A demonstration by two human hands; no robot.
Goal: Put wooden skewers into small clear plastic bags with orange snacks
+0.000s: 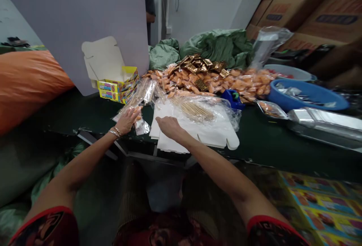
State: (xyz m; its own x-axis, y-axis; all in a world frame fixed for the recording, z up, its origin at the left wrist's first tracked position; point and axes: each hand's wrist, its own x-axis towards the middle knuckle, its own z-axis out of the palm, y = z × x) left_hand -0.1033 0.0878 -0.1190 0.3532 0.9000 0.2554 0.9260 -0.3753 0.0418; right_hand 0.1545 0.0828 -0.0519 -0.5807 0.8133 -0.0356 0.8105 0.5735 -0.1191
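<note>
My left hand (126, 121) lies with its fingers stretched over clear plastic packets (142, 126) near the table's front edge; something orange shows at its fingertips. My right hand (169, 126) is closed above a stack of flat white cardboard (175, 144); whatever its fingers may hold is hidden. On the cardboard, right of that hand, rests an open clear bag of thin wooden sticks (197, 111). Beyond my left hand are more clear packets of sticks (140, 93). Yellow printed boxes (117, 89) are stacked at the left, the top one with its white lid raised.
A heap of orange packets (181, 82) with gold sachets (195, 65) spreads along the back. Right of it are a blue tape dispenser (232, 100), a blue basin (308, 94) and clear plastic trays (325, 121). A grey panel (113, 16) stands behind the boxes; a person's arm (150, 17) shows beyond.
</note>
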